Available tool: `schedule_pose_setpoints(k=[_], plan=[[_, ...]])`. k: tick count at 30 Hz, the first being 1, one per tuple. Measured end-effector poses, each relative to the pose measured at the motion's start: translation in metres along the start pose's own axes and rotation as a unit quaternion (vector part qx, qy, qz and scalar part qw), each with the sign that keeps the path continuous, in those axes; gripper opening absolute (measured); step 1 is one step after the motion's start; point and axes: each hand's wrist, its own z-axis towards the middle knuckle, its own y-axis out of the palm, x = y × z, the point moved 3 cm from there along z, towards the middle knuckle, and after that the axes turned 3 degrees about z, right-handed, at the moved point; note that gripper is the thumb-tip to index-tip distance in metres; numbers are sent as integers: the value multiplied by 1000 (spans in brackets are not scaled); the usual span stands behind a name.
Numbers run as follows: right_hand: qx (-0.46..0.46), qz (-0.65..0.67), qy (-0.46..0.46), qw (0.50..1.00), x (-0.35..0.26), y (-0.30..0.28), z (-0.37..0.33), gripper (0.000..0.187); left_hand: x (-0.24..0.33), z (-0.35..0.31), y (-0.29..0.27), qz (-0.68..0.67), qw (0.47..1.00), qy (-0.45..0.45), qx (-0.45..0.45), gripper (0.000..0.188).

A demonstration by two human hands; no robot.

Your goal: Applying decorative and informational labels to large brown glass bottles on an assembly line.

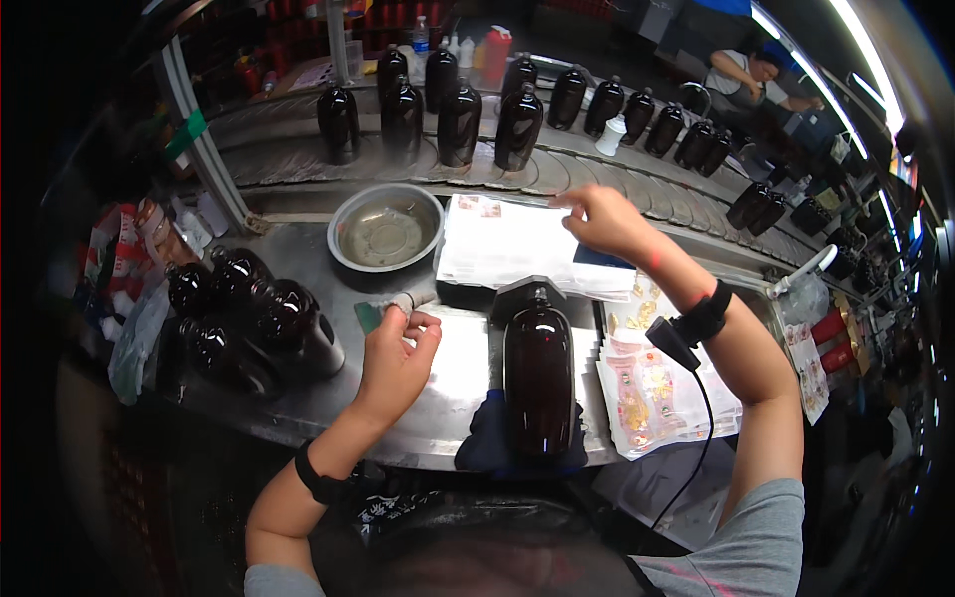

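Note:
In front of me a dark brown glossy bottle rests in a holder with dark blue padding, neck pointing away. To its left, my left hand is raised with fingers curled inward; whatever is in them is hidden. Right beyond its fingertips are a green flat piece and a pale wrapped thing. My right hand reaches over a stack of white sheets, thumb and forefinger close together. Anything between them is too small to make out. A dark blue flat item lies below that hand.
A metal basin stands left of the sheets. Several dark bottles crowd the bench's left side. Printed label sheets lie at right. Beyond, a conveyor carries bottles and a white one. A person works at the far right.

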Motion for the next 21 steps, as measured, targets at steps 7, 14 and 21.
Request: schedule_pose_setpoints(k=[7,14,21], plan=[[-90,-101,-34,990,24,74,49,61,-21,3,21,-76,993,-77,-45,41],[-187,-152,-18,970,31,117,94,55,-33,3,13,-63,989,-127,-34,41],[-211,-73,2,975,79,92,25,49,-28,16,24,-92,982,-147,-71,42]])
